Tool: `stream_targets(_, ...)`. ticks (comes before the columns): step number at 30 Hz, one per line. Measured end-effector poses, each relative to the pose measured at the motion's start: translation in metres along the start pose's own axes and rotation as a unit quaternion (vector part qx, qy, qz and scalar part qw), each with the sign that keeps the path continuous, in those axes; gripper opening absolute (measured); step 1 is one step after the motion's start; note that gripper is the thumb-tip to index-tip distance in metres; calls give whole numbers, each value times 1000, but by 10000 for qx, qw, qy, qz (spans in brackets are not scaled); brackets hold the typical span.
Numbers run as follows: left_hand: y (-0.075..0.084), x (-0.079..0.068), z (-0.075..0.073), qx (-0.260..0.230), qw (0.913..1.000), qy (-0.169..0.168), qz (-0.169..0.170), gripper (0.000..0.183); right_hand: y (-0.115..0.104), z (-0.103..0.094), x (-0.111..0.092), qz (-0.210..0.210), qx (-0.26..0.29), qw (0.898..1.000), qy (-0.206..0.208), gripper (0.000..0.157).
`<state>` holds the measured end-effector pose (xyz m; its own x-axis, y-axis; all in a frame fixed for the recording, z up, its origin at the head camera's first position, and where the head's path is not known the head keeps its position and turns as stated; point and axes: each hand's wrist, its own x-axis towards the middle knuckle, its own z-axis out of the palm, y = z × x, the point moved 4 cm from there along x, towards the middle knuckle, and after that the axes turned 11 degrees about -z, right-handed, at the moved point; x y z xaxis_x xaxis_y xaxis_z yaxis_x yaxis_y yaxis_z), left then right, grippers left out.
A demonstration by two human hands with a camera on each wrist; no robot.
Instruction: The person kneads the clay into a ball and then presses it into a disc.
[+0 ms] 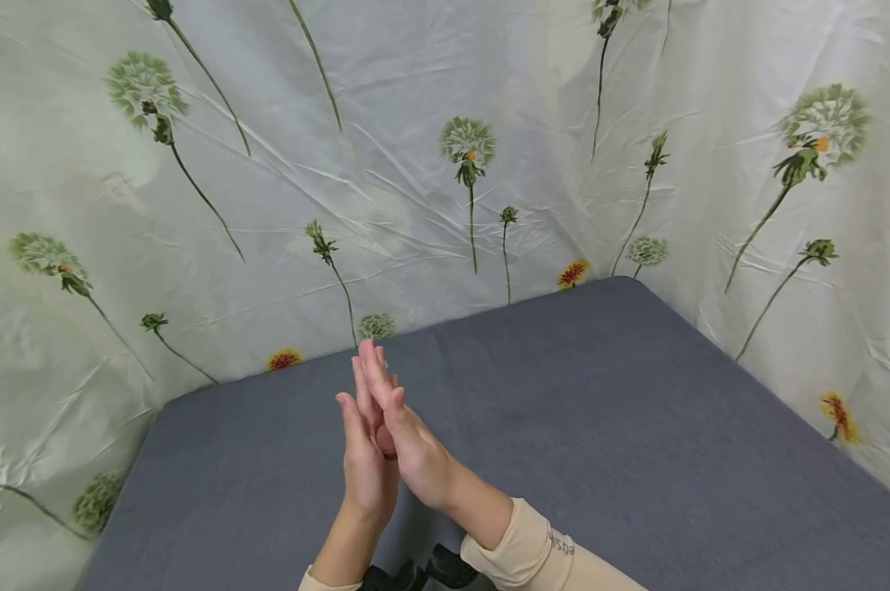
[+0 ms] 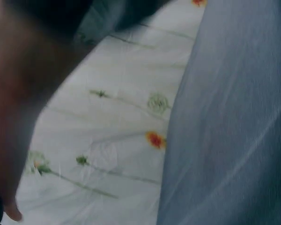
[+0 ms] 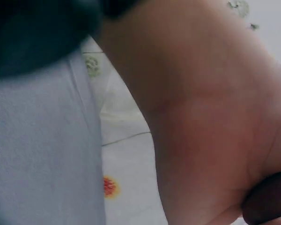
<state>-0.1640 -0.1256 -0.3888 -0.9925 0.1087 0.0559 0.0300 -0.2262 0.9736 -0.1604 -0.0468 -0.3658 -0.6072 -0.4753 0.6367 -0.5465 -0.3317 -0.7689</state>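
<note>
In the head view the left hand (image 1: 369, 476) and right hand (image 1: 421, 464) meet over the near part of the grey-covered table (image 1: 563, 410). Their palms face each other, and the straight fingers of both point up and away. The right hand leans across the left one and partly covers it. Each thumb stands up on the near side. No object shows in either hand, though the surfaces between the palms are mostly hidden. The wrist views are blurred and filled largely by bare wrist and the base of a hand.
A pale curtain (image 1: 408, 197) printed with dandelions and orange flowers hangs behind the table and along its sides. Beige sleeves (image 1: 541, 546) cover the forearms. Black gear (image 1: 448, 566) sits at the wrists, low in the head view.
</note>
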Motion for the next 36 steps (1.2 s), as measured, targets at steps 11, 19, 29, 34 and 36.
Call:
stream_targets(11,30,-24,21,226,9988,-284,331,65,4,-6,3,-49,-145,9999,75,80)
stream_targets(19,45,-24,1,-133,9963,492,698,66,10,21,-4,-68,-471,9976,-512,72)
stream_targets(29,38,-11,-16,-425,9905,695,1106,71,-1,32,-7,-291,-677,9949,-684,67)
stream_targets(34,23,-3,-15,-360,9958,453,711,72,-5,24,-5,-574,-711,9948,-455,71)
stream_targets(36,17,-3,-10,-306,9974,308,573,74,-6,18,-3,-590,-728,9950,-338,74)
